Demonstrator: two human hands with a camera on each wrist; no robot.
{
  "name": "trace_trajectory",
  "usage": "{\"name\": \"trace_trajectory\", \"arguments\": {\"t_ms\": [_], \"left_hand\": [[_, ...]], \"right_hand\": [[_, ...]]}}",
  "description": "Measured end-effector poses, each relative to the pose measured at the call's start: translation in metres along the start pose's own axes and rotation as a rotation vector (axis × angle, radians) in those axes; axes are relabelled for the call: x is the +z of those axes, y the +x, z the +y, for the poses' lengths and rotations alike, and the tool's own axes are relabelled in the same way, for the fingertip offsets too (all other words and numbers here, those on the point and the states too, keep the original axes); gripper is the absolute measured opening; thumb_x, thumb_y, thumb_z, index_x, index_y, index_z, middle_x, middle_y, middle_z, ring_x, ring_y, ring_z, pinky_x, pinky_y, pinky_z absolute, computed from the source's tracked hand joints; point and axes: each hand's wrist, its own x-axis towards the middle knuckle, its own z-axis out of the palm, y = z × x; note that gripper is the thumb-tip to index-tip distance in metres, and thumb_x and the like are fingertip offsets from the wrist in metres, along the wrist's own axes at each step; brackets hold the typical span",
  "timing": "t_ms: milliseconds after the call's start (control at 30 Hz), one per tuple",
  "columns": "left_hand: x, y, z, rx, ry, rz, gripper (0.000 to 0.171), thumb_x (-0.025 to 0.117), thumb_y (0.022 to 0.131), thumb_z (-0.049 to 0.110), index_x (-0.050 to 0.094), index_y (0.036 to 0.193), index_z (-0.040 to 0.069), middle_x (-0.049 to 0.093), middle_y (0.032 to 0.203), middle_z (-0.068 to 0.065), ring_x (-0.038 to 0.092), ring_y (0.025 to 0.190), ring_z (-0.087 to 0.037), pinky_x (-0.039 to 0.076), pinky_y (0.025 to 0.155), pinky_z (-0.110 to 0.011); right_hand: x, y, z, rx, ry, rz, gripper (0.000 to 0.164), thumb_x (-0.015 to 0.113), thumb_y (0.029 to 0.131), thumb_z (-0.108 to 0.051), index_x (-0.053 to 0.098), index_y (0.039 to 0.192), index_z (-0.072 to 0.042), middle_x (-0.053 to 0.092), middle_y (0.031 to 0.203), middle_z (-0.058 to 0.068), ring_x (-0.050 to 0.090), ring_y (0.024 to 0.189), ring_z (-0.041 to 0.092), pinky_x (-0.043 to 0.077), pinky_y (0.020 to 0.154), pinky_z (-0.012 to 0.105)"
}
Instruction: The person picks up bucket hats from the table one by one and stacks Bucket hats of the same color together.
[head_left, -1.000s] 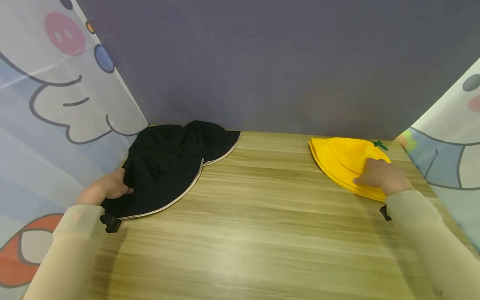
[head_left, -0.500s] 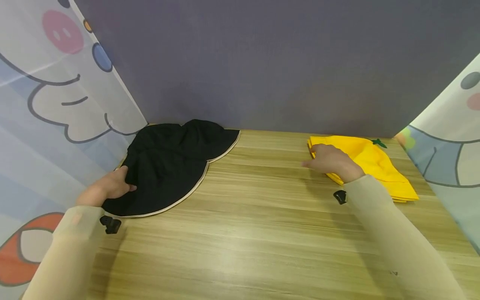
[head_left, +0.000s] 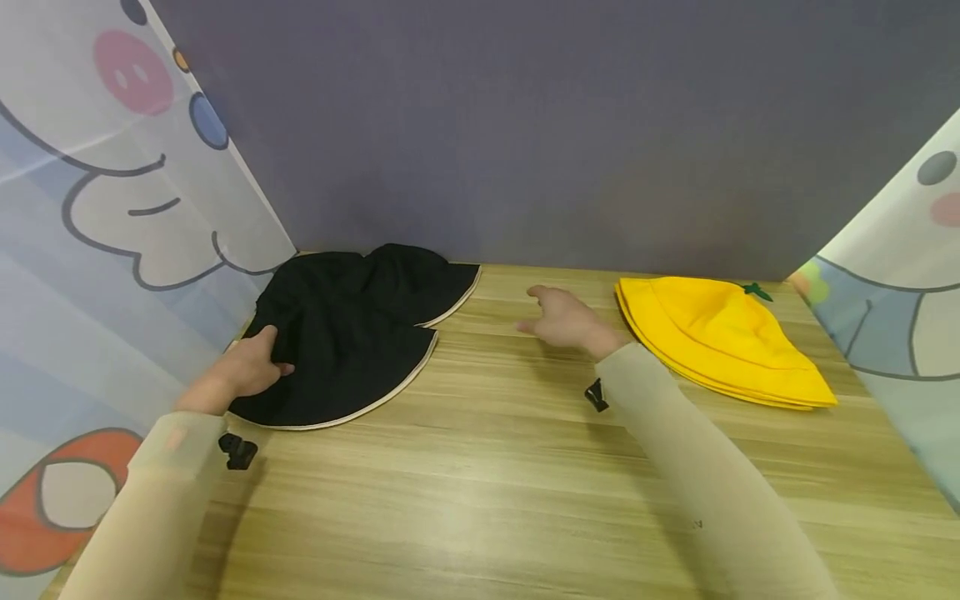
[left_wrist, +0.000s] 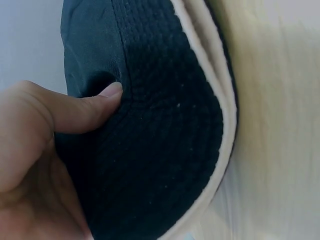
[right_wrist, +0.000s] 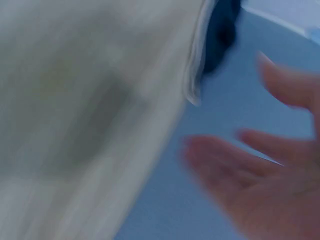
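Note:
At the left of the table lies black bucket-hat cloth (head_left: pixel 337 358) with a cream-edged brim. Its edge shows two lobes in the head view; I cannot tell whether this is one hat or two overlapping. My left hand (head_left: pixel 251 367) pinches the near-left side, and the left wrist view shows the thumb (left_wrist: pixel 95 107) over the black fabric (left_wrist: pixel 155 125). Between the black and yellow hats, my right hand (head_left: pixel 566 321) is held over the table with fingers spread, holding nothing. A folded yellow bucket hat (head_left: pixel 720 333) with a green leaf on top lies at the right, untouched.
The wooden table (head_left: pixel 465 500) ends at a grey upright panel (head_left: pixel 525 125) at the back. Cartoon-printed panels stand at the left (head_left: pixel 112 225) and the right (head_left: pixel 900 292).
My right hand has let go of the yellow hat and moved left across the table. My left hand keeps its grip and has shifted slightly right, the near black brim spreading a little to the right.

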Motion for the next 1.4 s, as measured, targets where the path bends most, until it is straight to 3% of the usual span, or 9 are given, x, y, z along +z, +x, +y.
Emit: {"name": "trace_trajectory", "arguments": {"t_ms": [200,367,733,900,1000,1167,1300,1400], "left_hand": [[0.003,0.001,0.005,0.033,-0.016,0.003,0.047,0.058,0.089,0.025,0.033,0.112,-0.007,0.046,0.107,-0.036,0.045,0.098,-0.050,0.040,0.076,-0.057],[0.005,0.003,0.008,0.067,-0.029,0.020,0.043,0.059,0.089,0.023,0.035,0.109,-0.007,0.049,0.101,-0.033,0.048,0.093,-0.048,0.042,0.071,-0.053],[0.008,0.006,0.022,0.086,-0.051,0.021,0.044,0.058,0.090,0.024,0.034,0.111,-0.006,0.048,0.105,-0.033,0.048,0.095,-0.046,0.042,0.071,-0.052],[0.009,0.009,0.028,0.094,-0.059,0.003,0.058,0.057,0.091,0.024,0.026,0.127,-0.011,0.039,0.120,-0.039,0.040,0.107,-0.050,0.038,0.084,-0.057],[0.009,0.009,0.031,0.096,-0.057,0.007,0.056,0.057,0.090,0.023,0.028,0.124,-0.010,0.042,0.118,-0.038,0.042,0.105,-0.049,0.039,0.083,-0.056],[0.008,0.010,0.034,0.101,-0.044,0.023,0.039,0.059,0.089,0.022,0.035,0.108,-0.003,0.051,0.101,-0.028,0.051,0.092,-0.040,0.042,0.071,-0.049],[0.006,0.012,0.041,0.113,-0.055,0.025,0.037,0.058,0.089,0.022,0.035,0.107,-0.002,0.051,0.100,-0.027,0.051,0.090,-0.038,0.042,0.070,-0.049],[0.005,0.013,0.048,0.128,-0.061,0.027,0.037,0.059,0.089,0.020,0.036,0.108,-0.002,0.050,0.102,-0.026,0.050,0.091,-0.038,0.042,0.073,-0.049]], "right_hand": [[0.041,0.016,-0.022,-0.090,-0.042,-0.009,0.067,0.052,0.092,-0.041,0.024,0.143,-0.007,0.025,0.145,0.014,0.021,0.131,0.026,0.022,0.104,0.041],[0.060,0.024,-0.042,-0.172,-0.108,-0.033,0.069,0.051,0.091,-0.043,0.026,0.141,-0.003,0.030,0.143,0.014,0.024,0.130,0.024,0.023,0.104,0.036],[0.073,0.035,-0.068,-0.192,-0.091,-0.091,0.075,0.053,0.090,-0.045,0.022,0.142,0.000,0.031,0.142,0.014,0.023,0.130,0.022,0.022,0.104,0.032],[0.081,0.038,-0.071,-0.182,-0.063,-0.137,0.076,0.053,0.090,-0.044,0.020,0.143,-0.001,0.024,0.146,0.012,0.021,0.131,0.022,0.021,0.105,0.032],[0.084,0.039,-0.074,-0.169,-0.020,-0.152,0.074,0.053,0.090,-0.043,0.020,0.144,-0.004,0.025,0.146,0.010,0.023,0.130,0.021,0.024,0.103,0.033],[0.088,0.041,-0.077,-0.155,0.040,-0.079,0.062,0.054,0.091,-0.036,0.030,0.140,-0.006,0.036,0.140,0.007,0.034,0.124,0.020,0.031,0.099,0.032],[0.087,0.040,-0.079,-0.149,0.037,-0.016,0.059,0.057,0.090,-0.035,0.038,0.136,-0.004,0.043,0.135,0.009,0.040,0.119,0.020,0.034,0.097,0.031],[0.086,0.040,-0.079,-0.128,0.047,-0.019,0.061,0.060,0.087,-0.037,0.041,0.134,-0.004,0.045,0.133,0.009,0.041,0.118,0.021,0.035,0.096,0.032]]}}
